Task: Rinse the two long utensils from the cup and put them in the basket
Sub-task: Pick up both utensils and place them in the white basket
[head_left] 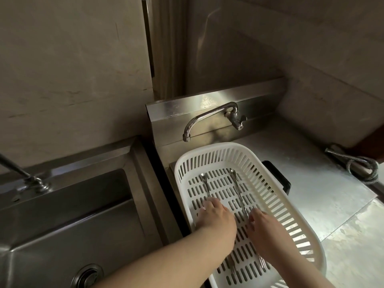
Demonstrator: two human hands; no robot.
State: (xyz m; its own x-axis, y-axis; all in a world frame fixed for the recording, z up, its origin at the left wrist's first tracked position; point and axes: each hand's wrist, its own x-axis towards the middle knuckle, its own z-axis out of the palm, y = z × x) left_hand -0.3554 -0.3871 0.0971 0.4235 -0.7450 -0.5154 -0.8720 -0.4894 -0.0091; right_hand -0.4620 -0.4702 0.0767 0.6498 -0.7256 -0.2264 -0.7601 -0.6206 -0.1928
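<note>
Two long metal utensils lie lengthwise on the floor of the white slotted basket. The left utensil runs under my left hand, whose fingers rest closed over its middle. The right utensil passes under my right hand, and the fingertips pinch it near its middle. Both lower ends show again below my forearms near the basket's near end. No cup is in view.
The basket sits over the right basin, under a curved steel faucet on the back splash. A deep steel sink with a drain lies to the left. A metal hose coils on the right counter.
</note>
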